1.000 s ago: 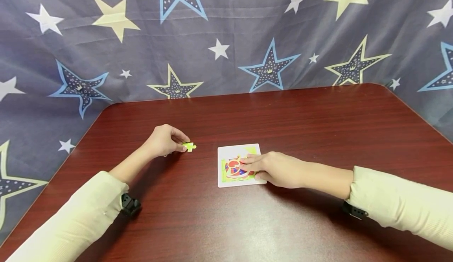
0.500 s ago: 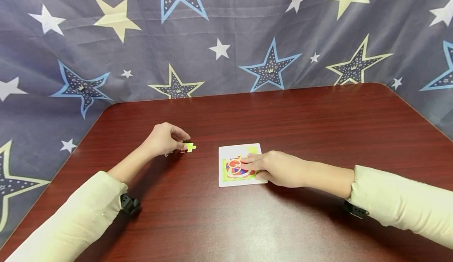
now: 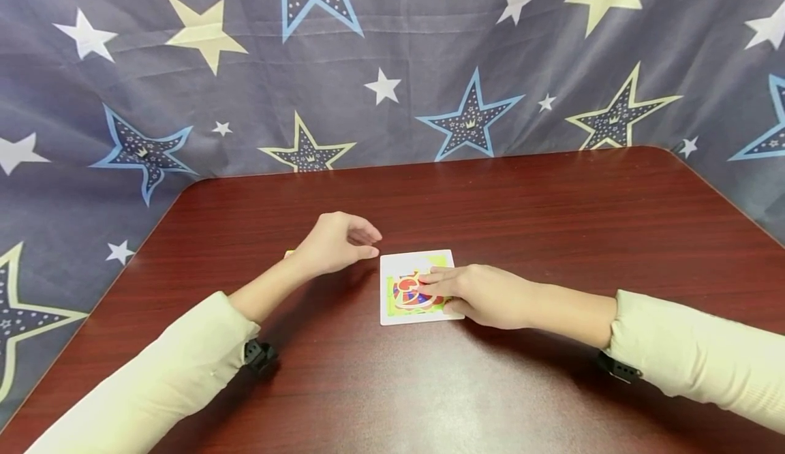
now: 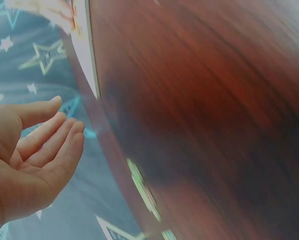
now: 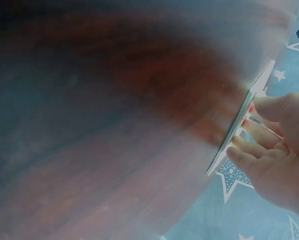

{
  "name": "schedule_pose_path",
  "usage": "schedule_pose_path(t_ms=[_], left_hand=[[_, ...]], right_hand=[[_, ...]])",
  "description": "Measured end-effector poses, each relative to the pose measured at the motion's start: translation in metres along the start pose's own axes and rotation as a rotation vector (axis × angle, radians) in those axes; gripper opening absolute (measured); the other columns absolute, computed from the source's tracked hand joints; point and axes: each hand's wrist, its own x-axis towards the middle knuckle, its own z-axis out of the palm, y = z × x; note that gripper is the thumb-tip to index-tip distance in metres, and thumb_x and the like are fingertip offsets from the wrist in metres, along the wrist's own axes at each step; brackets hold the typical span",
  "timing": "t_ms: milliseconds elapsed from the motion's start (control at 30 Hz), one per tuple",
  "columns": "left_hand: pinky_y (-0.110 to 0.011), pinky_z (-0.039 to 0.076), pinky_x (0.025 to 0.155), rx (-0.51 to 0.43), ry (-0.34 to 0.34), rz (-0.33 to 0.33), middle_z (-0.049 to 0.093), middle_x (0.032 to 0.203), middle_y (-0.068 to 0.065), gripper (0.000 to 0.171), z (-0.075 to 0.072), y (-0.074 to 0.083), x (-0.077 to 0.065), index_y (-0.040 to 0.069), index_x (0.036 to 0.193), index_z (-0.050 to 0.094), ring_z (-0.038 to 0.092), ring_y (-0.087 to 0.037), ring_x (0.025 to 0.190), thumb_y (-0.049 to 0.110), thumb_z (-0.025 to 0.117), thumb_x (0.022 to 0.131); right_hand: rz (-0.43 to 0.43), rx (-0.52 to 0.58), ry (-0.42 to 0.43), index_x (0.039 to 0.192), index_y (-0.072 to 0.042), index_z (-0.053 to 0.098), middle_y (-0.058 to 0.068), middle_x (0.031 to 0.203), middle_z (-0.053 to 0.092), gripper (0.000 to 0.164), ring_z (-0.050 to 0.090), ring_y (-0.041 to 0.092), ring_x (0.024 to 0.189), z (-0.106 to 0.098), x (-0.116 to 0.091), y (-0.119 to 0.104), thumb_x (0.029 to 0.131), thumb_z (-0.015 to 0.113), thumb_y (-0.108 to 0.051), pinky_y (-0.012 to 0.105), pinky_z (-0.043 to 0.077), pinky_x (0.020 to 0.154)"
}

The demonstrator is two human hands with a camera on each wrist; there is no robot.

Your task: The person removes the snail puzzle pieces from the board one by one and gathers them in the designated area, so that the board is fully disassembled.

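A square white-framed jigsaw puzzle board [image 3: 398, 264], with a red, blue and yellow-green picture, lies on the table. My right hand [image 3: 490, 296] rests on its right part, straight fingers on the picture, thumb by the near right edge. The right wrist view shows these fingertips [image 5: 239, 142] on the top face of the board [image 5: 262, 82]. Just left of the board hovers my left hand [image 3: 340, 243]. Its thumb and loosely bent fingers stand apart with nothing between them, as the left wrist view of the hand [image 4: 39, 155] shows. Behind it lie puzzle pieces [image 4: 144, 190] on the table.
The dark red wooden table [image 3: 552, 215] ends at a grey curtain [image 3: 405, 31] printed with stars. A small yellow bit [image 3: 289, 253] shows past the left wrist; the left hand and forearm cover what lies beside it. Both wrists wear black straps.
My left hand has moved right, from over the puzzle pieces to close beside the board. The right hand has stayed in place on the board.
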Motion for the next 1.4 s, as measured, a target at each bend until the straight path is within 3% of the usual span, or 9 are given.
schedule_pose_path(t_ms=[200,533,1267,1400], left_hand=[[-0.028,0.057,0.080,-0.006,-0.072,0.046,0.076,0.096,-0.006,0.019,0.018,0.021,0.009,0.006,0.101,0.073,0.072,-0.017,0.090,0.014,0.072,0.084],[-0.020,0.056,0.077,-0.024,-0.158,0.131,0.077,0.090,-0.005,0.012,0.044,0.041,0.018,0.006,0.094,0.074,0.072,-0.013,0.086,0.010,0.071,0.084],[-0.021,0.053,0.075,0.024,-0.105,0.108,0.075,0.085,-0.003,0.009,0.054,0.049,0.017,0.007,0.090,0.073,0.068,-0.011,0.080,0.007,0.066,0.085],[-0.018,0.049,0.069,0.003,-0.118,0.059,0.074,0.083,-0.003,0.009,0.055,0.050,0.019,0.008,0.089,0.073,0.063,-0.009,0.076,0.010,0.064,0.088]], right_hand=[[-0.006,-0.038,0.007,0.130,-0.010,0.061,0.003,0.138,0.059,0.040,0.054,0.023,0.130,0.001,-0.002,-0.004,0.090,0.066,-0.014,0.041,0.048,0.101],[-0.130,-0.060,-0.033,0.131,-0.013,0.060,0.002,0.138,0.058,0.042,0.054,0.020,0.130,0.004,-0.007,-0.012,0.090,0.063,-0.006,0.037,0.048,0.101],[-0.108,-0.028,-0.006,0.128,-0.014,0.063,0.003,0.133,0.063,0.042,0.060,0.018,0.123,0.000,-0.003,-0.005,0.088,0.067,-0.006,0.036,0.052,0.096],[-0.101,-0.004,-0.008,0.128,-0.015,0.063,0.004,0.132,0.063,0.042,0.061,0.017,0.121,0.001,-0.003,-0.004,0.087,0.068,-0.007,0.034,0.053,0.093]])
